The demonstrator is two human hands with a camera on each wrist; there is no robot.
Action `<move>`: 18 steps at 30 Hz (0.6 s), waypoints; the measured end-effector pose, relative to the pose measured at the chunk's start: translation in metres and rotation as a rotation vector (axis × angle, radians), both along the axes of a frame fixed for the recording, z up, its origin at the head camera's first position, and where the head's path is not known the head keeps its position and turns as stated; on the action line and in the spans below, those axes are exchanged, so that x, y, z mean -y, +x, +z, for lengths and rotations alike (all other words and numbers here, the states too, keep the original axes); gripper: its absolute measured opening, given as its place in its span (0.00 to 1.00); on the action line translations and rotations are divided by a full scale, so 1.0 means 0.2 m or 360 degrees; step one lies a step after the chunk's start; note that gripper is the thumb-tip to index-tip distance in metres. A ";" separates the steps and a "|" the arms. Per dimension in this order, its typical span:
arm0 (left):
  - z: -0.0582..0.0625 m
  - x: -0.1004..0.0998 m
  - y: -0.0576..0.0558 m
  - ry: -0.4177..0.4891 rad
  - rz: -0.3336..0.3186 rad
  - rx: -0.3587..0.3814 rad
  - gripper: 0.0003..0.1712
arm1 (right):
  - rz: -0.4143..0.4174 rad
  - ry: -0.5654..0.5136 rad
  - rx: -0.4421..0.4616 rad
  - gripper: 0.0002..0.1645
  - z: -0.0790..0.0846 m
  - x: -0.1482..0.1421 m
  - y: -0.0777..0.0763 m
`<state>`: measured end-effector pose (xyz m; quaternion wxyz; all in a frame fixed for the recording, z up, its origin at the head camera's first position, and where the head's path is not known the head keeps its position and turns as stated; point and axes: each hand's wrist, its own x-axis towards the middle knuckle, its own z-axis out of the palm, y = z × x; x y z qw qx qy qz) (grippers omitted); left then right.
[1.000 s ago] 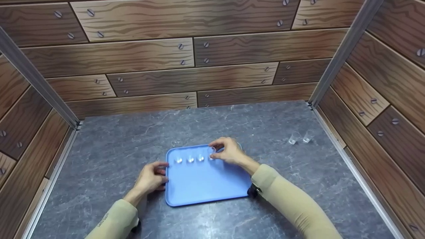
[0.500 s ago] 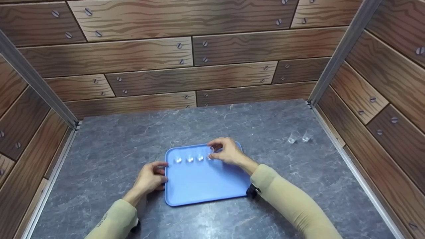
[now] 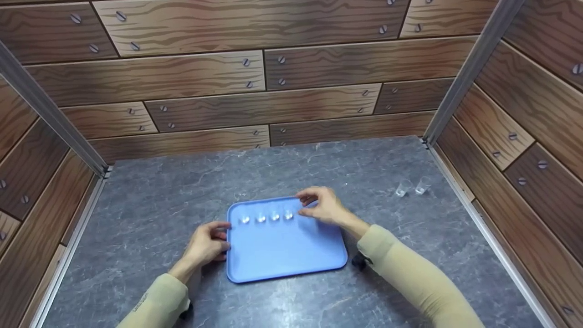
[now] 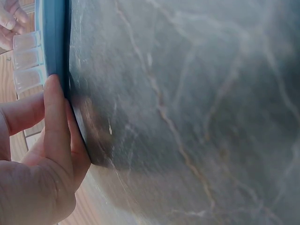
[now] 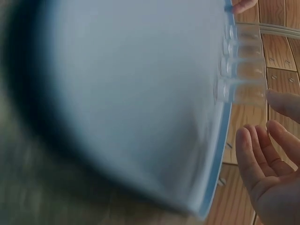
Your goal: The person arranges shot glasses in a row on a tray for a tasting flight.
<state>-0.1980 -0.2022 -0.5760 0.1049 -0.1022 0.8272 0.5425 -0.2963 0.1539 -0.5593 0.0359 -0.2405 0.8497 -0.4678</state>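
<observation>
A blue tray point(image 3: 287, 250) lies on the grey table, with several small clear cups point(image 3: 274, 216) upright in a row along its far side. My left hand point(image 3: 206, 243) is at the tray's left edge, its fingertips touching the rim in the left wrist view, fingers mostly straight. Just right of the row, my right hand point(image 3: 322, 206) hovers over the tray's far right part, fingers and thumb apart and nothing between them. The right wrist view has the nearest cup point(image 5: 243, 91) close to the thumb of that hand; whether they touch, I cannot tell.
Two more clear cups, a left one point(image 3: 402, 188) and a right one point(image 3: 422, 186), stand on the table point(image 3: 387, 255) towards the back right. Wood-patterned walls point(image 3: 268, 105) with metal corner posts enclose the table at the back and sides.
The right hand has let go of the rightmost cup in the row and moved slightly right. That cup now stands by itself on the tray. My left hand has stayed in place.
</observation>
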 end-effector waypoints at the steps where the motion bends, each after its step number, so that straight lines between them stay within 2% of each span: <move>1: 0.00 0.00 0.00 0.0001 0.0001 -0.0003 0.34 | -0.0003 0.0006 -0.0005 0.25 0.01 -0.02 0.00; 11: 0.00 0.01 0.00 0.0045 0.0000 0.0000 0.35 | -0.0071 0.0054 -0.0065 0.22 0.08 -0.27 0.00; 18: 0.00 0.00 0.00 0.0021 -0.0002 -0.0010 0.34 | -0.0133 0.0119 -0.0123 0.21 0.13 -0.48 0.00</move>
